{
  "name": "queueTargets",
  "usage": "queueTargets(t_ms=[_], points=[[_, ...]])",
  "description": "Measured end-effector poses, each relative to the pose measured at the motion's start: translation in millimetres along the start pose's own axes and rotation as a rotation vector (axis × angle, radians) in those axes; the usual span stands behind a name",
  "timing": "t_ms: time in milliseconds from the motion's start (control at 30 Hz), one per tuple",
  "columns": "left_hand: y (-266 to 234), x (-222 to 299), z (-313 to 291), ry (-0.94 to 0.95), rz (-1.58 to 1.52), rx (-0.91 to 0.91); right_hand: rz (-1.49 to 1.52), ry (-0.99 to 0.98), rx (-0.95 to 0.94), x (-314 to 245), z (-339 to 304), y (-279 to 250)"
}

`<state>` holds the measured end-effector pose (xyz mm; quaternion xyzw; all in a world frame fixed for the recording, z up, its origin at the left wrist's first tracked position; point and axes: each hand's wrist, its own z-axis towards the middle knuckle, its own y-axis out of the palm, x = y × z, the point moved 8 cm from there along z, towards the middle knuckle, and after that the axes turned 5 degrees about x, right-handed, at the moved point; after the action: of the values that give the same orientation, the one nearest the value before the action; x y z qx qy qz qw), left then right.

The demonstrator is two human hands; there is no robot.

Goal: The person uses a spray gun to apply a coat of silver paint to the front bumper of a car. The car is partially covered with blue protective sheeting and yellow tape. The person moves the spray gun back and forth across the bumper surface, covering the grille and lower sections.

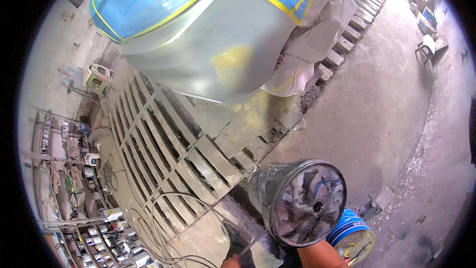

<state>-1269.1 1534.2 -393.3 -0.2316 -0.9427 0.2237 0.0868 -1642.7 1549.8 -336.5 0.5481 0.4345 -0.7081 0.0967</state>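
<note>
A black, bucket-shaped container (260, 186) is tilted at lower centre right. Its round, mottled grey, dark and pinkish end (302, 218) faces me; I cannot tell whether this is a soiled base or contents inside the rim. My right forearm (321, 255) runs behind the container, which hides that hand. At the lower edge, part of my left hand (231, 262) shows closed around a thin grey rod (252, 244) that slants up toward the container. A blue-banded bucket (351, 231) stands just beyond my right arm, with several small things in it.
Ahead is a grey car panel (198, 64) with a yellowish patch, masked by blue film (163, 2), yellow tape and paper (325, 30). Floor grating (163, 129) lies below it. Hoses (153, 228) loop at lower left, beside cluttered shelves (64, 168). A white stool (427, 44) stands far right.
</note>
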Motion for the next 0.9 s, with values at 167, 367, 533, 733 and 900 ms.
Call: queueTargets(t_ms=[167, 367, 533, 733, 900], points=[[-15.4, 24.4, -4.9, -0.023, -0.025, 0.040, -0.052, -0.003, 0.204, -10.0, 53.3, -48.6], [-9.9, 38.6, 4.9, 0.016, -0.013, 0.027, 0.367, 0.361, 0.420, 24.8, 64.4, -107.2], [-34.2, 54.6, -18.7, -0.033, -0.028, 0.027, 0.012, 0.011, 0.446, -9.5, 66.6, -75.1], [-23.9, 37.9, -37.5, -0.122, -0.022, -0.084, 0.040, -0.081, -0.013, -11.9, 25.5, -16.9], [-10.9, 29.0, -15.5, -0.062, -0.020, -0.011, 0.550, 0.187, 0.127, 25.8, 57.7, -39.6]])
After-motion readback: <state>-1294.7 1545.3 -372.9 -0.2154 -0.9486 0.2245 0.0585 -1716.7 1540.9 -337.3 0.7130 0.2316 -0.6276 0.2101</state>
